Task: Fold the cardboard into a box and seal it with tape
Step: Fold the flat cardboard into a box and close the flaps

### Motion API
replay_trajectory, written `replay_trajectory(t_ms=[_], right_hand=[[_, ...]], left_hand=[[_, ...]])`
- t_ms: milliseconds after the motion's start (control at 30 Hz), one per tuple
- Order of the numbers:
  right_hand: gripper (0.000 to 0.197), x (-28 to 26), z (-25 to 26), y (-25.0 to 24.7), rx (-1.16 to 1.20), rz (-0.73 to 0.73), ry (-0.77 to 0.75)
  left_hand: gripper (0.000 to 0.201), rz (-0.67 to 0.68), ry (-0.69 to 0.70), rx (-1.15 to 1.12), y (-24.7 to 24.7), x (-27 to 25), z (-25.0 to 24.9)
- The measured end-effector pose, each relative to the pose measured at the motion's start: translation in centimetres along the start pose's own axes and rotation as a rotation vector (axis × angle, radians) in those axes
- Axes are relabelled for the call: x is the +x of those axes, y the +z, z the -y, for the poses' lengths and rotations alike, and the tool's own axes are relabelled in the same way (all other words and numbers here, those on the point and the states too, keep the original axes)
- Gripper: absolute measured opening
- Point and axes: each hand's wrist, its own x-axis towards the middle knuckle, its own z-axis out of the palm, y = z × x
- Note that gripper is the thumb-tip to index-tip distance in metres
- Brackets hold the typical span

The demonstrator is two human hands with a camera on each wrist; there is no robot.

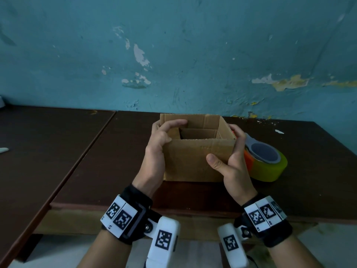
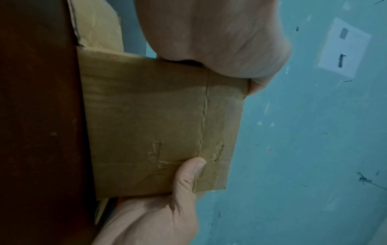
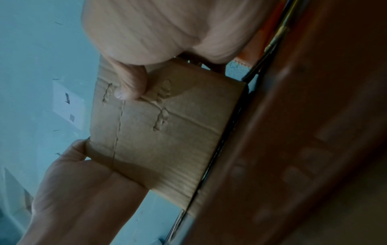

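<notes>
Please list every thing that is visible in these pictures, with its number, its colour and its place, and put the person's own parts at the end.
cardboard box: one, brown, standing open-topped on the table, near the wall, between both hands
tape dispenser: one, grey handle, orange body, yellow-green roll, on the table right of the box
table: one, dark brown, under the box, against the wall
wall: one, blue-green with peeling paint, behind the table
wrist devices: two, white with black markers, one on each wrist
left hand: one, grip on the box's left side, fingers over its rim
right hand: one, grip on the box's right corner, thumb on its front
</notes>
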Motion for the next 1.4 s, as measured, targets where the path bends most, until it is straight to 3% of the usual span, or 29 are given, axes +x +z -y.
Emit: replay_trajectory(t_ms=[167, 433, 600, 967, 1133, 1267, 1400], right_hand=[[0.076, 0.1, -0.2, 0.0, 0.001, -0.013, 0.02], [0.071, 0.3, -0.4, 0.1, -0.007, -0.015, 0.047], [0.06, 0.2, -0.5, -0.1, -0.139, 0.026, 0.056], [0.068, 0.8, -0.9, -0.5, -0.153, 0.062, 0.075], [0.064, 0.9, -1.1, -0.6, -0.176, 0.036, 0.067], [0.058, 1.0, -0.9, -0.3, -0.12, 0.017, 0.096], [0.056, 1.1, -0.8, -0.3, -0.106, -0.005, 0.119]], left_hand=[[0.064, -0.007, 0.059, -0.008, 0.0, 0.2, 0.6], [0.063, 0.062, 0.004, -0.075, -0.2, 0.1, 0.1], [0.063, 0.068, -0.003, -0.068, -0.3, 0.4, 0.2], [0.065, 0.101, -0.065, -0.034, -0.4, 0.5, 0.1], [0.059, 0.07, -0.083, 0.027, -0.4, 0.7, 0.5], [0.073, 0.026, -0.07, 0.056, -0.9, 0.3, 0.8], [0.071, -0.013, -0.067, 0.057, -1.0, 0.0, 0.8]])
